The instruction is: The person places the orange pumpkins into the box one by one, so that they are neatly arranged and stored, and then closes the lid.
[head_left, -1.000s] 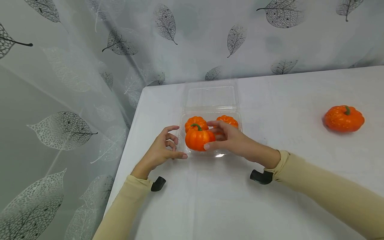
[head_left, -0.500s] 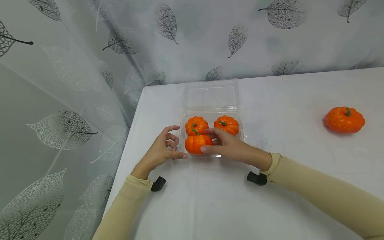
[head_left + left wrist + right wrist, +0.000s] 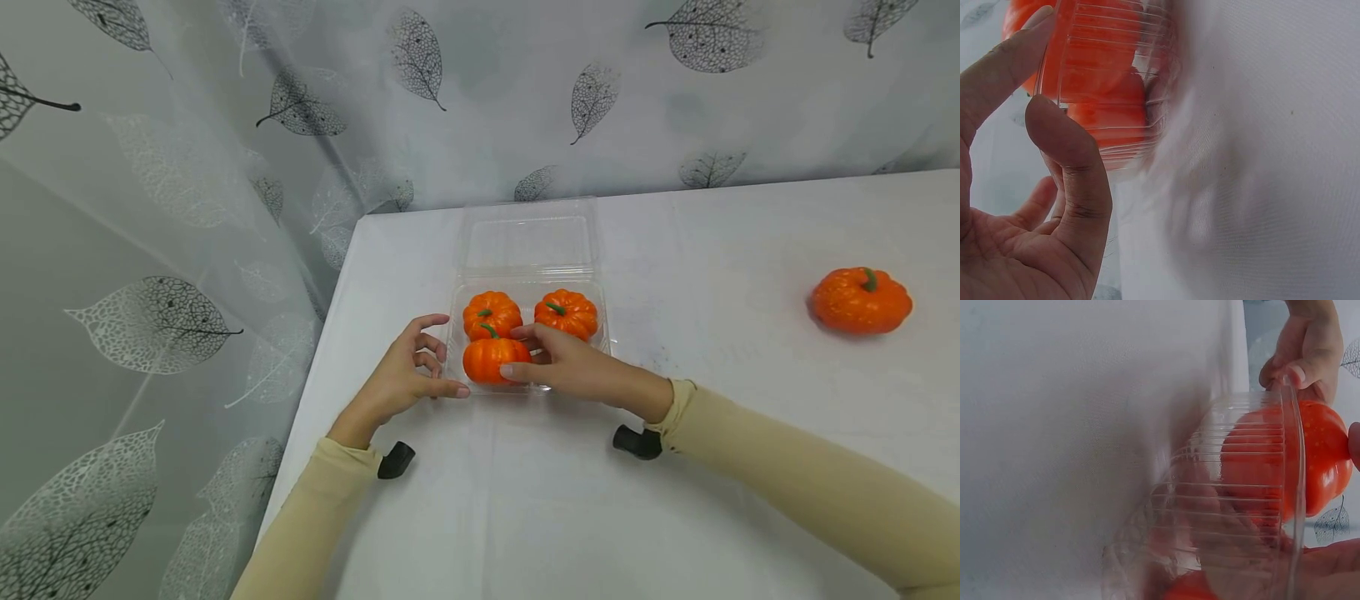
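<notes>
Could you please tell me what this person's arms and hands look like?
The left hand and right hand are bare, without gloves. The left sleeve and right sleeve are long, plain pale beige and fairly close-fitting. A stubby black piece juts out near the left cuff, and a similar black one near the right.

no readable text, labels, brands, numbers or signs in any view
</notes>
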